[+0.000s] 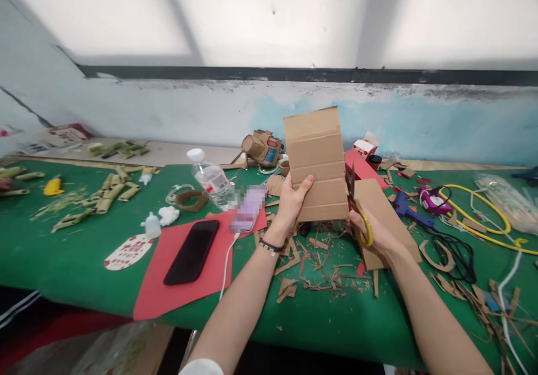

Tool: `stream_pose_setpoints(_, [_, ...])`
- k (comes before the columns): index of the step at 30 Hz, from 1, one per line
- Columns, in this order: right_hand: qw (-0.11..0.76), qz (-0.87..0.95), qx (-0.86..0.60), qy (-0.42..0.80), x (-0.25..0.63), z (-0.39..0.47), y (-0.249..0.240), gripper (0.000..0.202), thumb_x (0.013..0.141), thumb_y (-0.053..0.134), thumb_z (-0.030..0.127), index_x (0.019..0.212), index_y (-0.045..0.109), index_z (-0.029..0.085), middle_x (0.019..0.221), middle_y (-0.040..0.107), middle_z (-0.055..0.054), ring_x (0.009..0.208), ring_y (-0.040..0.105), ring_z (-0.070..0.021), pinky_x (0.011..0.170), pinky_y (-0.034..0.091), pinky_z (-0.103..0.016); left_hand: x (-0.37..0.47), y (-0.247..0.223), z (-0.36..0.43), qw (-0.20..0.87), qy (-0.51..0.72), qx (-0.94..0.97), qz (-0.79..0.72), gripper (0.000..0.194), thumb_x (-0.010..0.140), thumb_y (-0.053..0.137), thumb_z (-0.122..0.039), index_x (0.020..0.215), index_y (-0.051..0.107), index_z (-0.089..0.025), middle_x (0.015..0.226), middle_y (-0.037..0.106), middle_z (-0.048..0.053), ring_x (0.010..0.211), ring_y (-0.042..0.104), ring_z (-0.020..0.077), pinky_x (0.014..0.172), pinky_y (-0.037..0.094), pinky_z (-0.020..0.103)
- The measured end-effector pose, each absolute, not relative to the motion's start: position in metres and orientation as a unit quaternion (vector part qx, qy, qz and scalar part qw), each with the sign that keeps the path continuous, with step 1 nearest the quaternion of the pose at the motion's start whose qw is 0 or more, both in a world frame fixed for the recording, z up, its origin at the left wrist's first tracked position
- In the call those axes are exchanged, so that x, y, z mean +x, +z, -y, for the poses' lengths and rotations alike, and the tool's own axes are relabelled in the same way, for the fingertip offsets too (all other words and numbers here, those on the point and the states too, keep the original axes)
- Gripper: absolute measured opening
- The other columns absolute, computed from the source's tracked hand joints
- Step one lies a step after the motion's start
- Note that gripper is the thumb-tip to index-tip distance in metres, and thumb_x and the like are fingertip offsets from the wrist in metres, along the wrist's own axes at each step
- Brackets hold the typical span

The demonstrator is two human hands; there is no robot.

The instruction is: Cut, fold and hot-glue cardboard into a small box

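Observation:
My left hand grips a creased cardboard piece near its lower left side, thumb lying across the front. The piece is held up above the table. In my right hand are scissors with yellow handles; their dark blades point up beside the right edge of the cardboard. Whether the blades touch the edge is hard to tell. Behind my right hand, a larger cardboard sheet lies on the table. Cardboard scraps are strewn below both hands.
On the green table, a black phone rests on red paper, left of my left forearm. A plastic bottle stands behind it. Bamboo pieces lie left; a blue glue gun and yellow cable lie right.

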State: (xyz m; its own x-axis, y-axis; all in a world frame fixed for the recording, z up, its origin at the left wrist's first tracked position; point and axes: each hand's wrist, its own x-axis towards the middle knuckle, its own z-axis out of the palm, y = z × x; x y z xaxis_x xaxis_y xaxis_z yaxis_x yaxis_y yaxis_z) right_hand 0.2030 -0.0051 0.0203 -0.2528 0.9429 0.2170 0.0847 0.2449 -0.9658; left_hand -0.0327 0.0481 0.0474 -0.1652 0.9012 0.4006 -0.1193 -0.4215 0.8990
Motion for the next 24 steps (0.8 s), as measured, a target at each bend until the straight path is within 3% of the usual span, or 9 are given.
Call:
stream_pose_setpoints(2, [0.428, 0.631, -0.393, 0.514, 0.198, 0.016, 0.030, 0.067, 0.097, 0.068, 0.072, 0.153, 0.060, 0.035, 0.154, 0.068, -0.008, 0.144, 0.064, -0.0331, 0.125, 0.051, -0.053, -0.032, 0.049, -0.045, 0.366, 0.664, 0.530, -0.380, 0.060, 0.090, 0.083, -0.058, 0.131, 0.069, -0.017, 0.135, 0.078, 0.015, 0.126, 0.075, 0.0319, 0.110, 0.061, 0.047])
stream_pose_setpoints(4, [0.414, 0.625, -0.403, 0.525, 0.193, 0.023, 0.039, 0.073, 0.097, 0.067, 0.073, 0.157, 0.057, 0.035, 0.162, 0.062, -0.009, 0.153, 0.055, -0.0338, 0.131, 0.044, -0.055, -0.032, 0.050, -0.041, 0.351, 0.664, 0.538, -0.382, 0.059, 0.091, 0.082, -0.058, 0.130, 0.069, -0.016, 0.134, 0.079, 0.015, 0.123, 0.076, 0.0314, 0.109, 0.062, 0.047])
stream_pose_setpoints(12, [0.441, 0.621, -0.426, 0.489, 0.183, 0.027, 0.049, 0.073, 0.101, 0.057, 0.075, 0.159, 0.056, 0.031, 0.164, 0.060, -0.009, 0.154, 0.056, -0.0321, 0.131, 0.046, -0.052, -0.029, 0.052, -0.028, 0.314, 0.652, 0.581, -0.371, 0.054, 0.094, 0.080, -0.054, 0.133, 0.069, -0.017, 0.136, 0.078, 0.016, 0.127, 0.075, 0.0310, 0.114, 0.059, 0.049])
stream_pose_setpoints(18, [0.479, 0.632, -0.464, 0.395, 0.188, 0.023, 0.047, 0.081, 0.100, 0.054, 0.081, 0.158, 0.058, 0.024, 0.170, 0.052, -0.011, 0.166, 0.036, -0.0351, 0.132, 0.044, -0.053, -0.015, 0.051, -0.018, 0.317, 0.647, 0.589, -0.366, 0.055, 0.095, 0.079, -0.055, 0.134, 0.069, -0.018, 0.135, 0.078, 0.016, 0.124, 0.076, 0.0300, 0.111, 0.062, 0.048])
stream_pose_setpoints(24, [0.507, 0.621, -0.474, 0.365, 0.185, 0.017, 0.039, 0.084, 0.101, 0.056, 0.076, 0.168, 0.047, 0.027, 0.169, 0.054, -0.009, 0.169, 0.029, -0.0342, 0.135, 0.039, -0.055, -0.014, 0.052, -0.015, 0.314, 0.642, 0.593, -0.371, 0.057, 0.095, 0.079, -0.057, 0.135, 0.068, -0.018, 0.136, 0.078, 0.017, 0.125, 0.076, 0.0313, 0.112, 0.061, 0.051])
